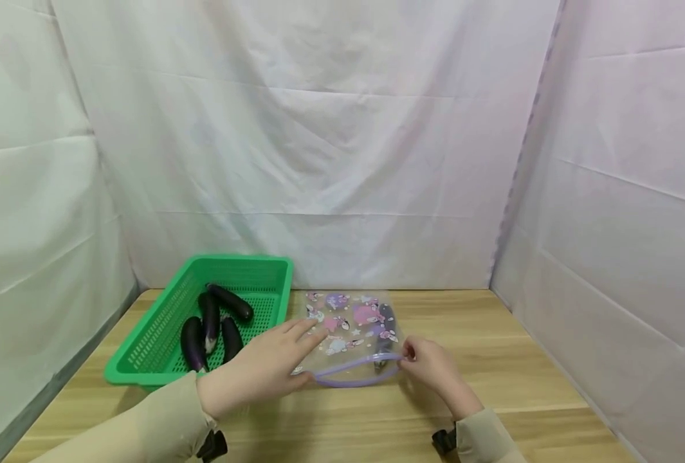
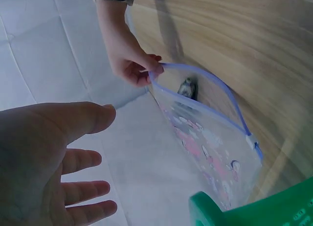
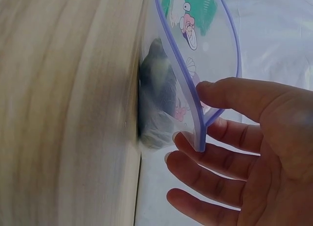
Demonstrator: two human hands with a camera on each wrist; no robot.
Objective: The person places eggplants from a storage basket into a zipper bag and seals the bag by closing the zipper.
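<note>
Clear plastic, printed in pink, makes up the zip bag (image 1: pixel 348 329) that lies on the wooden bench (image 1: pixel 469 321), just right of the green basket (image 1: pixel 285 289). Its mouth faces the near side, with the lilac zip strips (image 1: pixel 350 384) bowed apart. The right hand (image 1: pixel 435 373) pinches the right end of that mouth between thumb and fingers, the other fingers loosely bent; this hold probably steadies the corner so that the gap keeps its shape. The left hand (image 1: pixel 264 366) hovers by the near-left part of the bag, its fingers extended, parted and holding nothing, which would leave the opening unblocked. A pale slider (image 2: pixel 252 141) sits at the left end of the zip, presumably parked there so the mouth can gape. One bagged eggplant (image 1: pixel 385 325) lies along the bag's right side, stretched from near to far, which seems to leave room to its left. Four other eggplants (image 1: pixel 210 318) rest in the basket, within easy reach of the left hand, a handy spot beside the bag.
</note>
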